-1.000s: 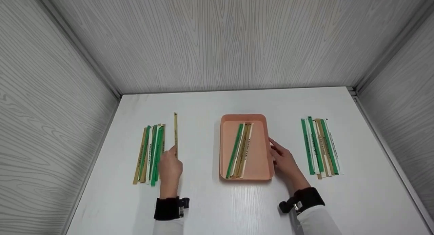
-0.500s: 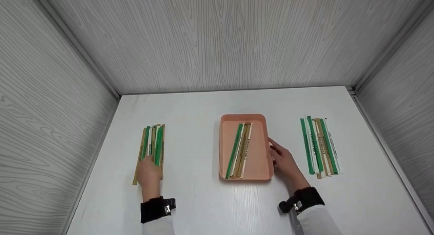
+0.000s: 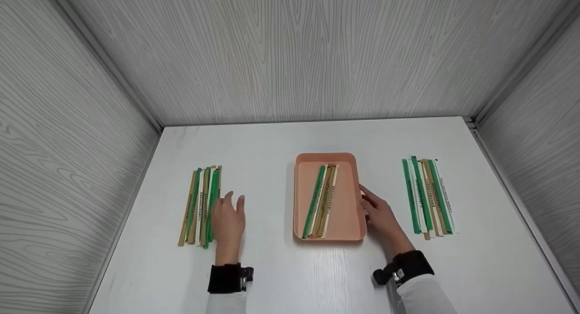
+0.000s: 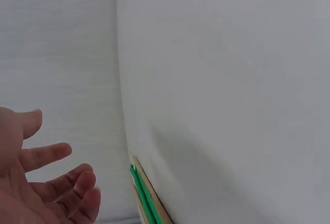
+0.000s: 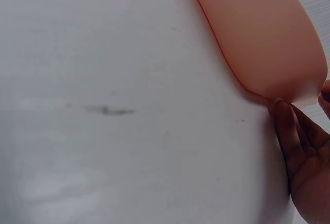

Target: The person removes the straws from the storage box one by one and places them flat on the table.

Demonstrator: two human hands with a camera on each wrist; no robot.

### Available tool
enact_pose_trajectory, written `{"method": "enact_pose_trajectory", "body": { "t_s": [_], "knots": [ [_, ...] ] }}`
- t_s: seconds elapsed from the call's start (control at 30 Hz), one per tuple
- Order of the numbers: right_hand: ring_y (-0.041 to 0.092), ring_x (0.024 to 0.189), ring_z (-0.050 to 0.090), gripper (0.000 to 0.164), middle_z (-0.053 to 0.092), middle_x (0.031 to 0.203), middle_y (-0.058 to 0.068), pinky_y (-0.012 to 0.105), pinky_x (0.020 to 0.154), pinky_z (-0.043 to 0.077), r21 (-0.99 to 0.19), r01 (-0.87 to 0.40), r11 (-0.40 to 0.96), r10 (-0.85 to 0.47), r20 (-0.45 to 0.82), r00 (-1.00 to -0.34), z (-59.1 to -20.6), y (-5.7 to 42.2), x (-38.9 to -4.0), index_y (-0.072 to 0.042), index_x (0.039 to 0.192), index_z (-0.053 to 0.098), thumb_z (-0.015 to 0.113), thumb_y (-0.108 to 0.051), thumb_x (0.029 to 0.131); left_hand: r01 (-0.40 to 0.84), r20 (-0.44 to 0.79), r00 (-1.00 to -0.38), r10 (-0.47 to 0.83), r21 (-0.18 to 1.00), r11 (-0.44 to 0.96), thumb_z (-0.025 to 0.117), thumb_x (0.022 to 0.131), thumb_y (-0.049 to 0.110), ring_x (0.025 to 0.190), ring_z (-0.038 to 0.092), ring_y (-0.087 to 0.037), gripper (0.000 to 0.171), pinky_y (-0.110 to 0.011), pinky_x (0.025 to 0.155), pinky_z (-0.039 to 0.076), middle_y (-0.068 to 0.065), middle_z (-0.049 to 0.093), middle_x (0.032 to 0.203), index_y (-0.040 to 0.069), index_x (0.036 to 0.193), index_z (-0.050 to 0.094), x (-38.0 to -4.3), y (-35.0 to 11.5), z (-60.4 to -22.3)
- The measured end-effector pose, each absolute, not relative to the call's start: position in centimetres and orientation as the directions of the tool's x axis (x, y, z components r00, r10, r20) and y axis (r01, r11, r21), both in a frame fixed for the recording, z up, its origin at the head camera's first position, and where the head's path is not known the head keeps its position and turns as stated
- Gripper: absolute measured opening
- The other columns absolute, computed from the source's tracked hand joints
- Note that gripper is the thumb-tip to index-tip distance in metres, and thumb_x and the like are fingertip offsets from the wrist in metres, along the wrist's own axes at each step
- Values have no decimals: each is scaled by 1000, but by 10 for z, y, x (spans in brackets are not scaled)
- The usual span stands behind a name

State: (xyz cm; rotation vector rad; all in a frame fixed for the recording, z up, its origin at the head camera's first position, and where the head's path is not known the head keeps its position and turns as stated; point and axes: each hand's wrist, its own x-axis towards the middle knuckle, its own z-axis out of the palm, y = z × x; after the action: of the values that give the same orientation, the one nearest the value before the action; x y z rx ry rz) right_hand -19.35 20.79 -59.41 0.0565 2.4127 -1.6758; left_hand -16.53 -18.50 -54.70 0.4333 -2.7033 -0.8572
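Note:
My left hand (image 3: 229, 223) is beside the left group of slim printed sticks (image 3: 199, 210), its thumb and fingers spread and nothing held. These sticks, in green, white and brown wrappers, lie side by side. In the left wrist view, the relaxed fingers (image 4: 77, 183) are apart from the stick ends (image 4: 147, 198). At the table's middle is a pink rectangular tray (image 3: 346, 200) with several similar sticks (image 3: 321, 200) slanting inside. My right hand (image 3: 383, 219) holds the tray's right side; in the right wrist view, fingertips (image 5: 282, 110) meet the tray's outer wall (image 5: 268, 44).
Another group of green, white and brown sticks (image 3: 428, 196) lies on the right of the white table (image 3: 267, 277). Grey wood-grain walls (image 3: 290, 55) enclose the table at the back and sides.
My left hand held a brown stick, moved left over the left group and let it go there, then came back right with fingers spread. The right hand and tray stayed put.

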Motion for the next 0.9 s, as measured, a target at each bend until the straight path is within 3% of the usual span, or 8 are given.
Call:
{"method": "enact_pose_trajectory", "body": {
  "t_s": [0.3,0.53,0.77,0.9],
  "knots": [
    [24,87,62,50,53,136,15,31,69,51,-921,167,351,-81,-207,-975,-594,208,-193,-27,153,38,49,-31,104,24,175,-979,-109,621,783,63,96,33,112,53,-34,51,-44,88,49,-21,54,125,4,138,55,-169,-94,-544],
    [25,88,63,48,55,135,16,32,68,52,-929,167,329,-77,-203,-976,-594,208,-193,-28,152,39,49,-28,104,168,191,-980,63,606,778,68,93,21,109,56,-34,51,-43,81,52,-23,54,127,2,139,54,-167,-49,-546],
    [25,88,61,48,55,135,17,32,67,52,-927,151,343,-79,-189,-979,-594,208,-193,-26,152,39,49,-27,104,187,130,-982,139,522,832,64,84,-9,89,63,-33,54,-41,69,55,-25,61,105,-6,137,51,-167,-28,-550],
    [25,87,60,48,55,136,17,32,67,51,-922,151,357,-76,-190,-979,-594,208,-194,-27,152,39,48,-27,105,210,132,-977,169,425,881,68,78,-14,75,63,-30,52,-39,58,54,-22,63,90,-10,128,55,-167,-24,-557]
  ]
}}
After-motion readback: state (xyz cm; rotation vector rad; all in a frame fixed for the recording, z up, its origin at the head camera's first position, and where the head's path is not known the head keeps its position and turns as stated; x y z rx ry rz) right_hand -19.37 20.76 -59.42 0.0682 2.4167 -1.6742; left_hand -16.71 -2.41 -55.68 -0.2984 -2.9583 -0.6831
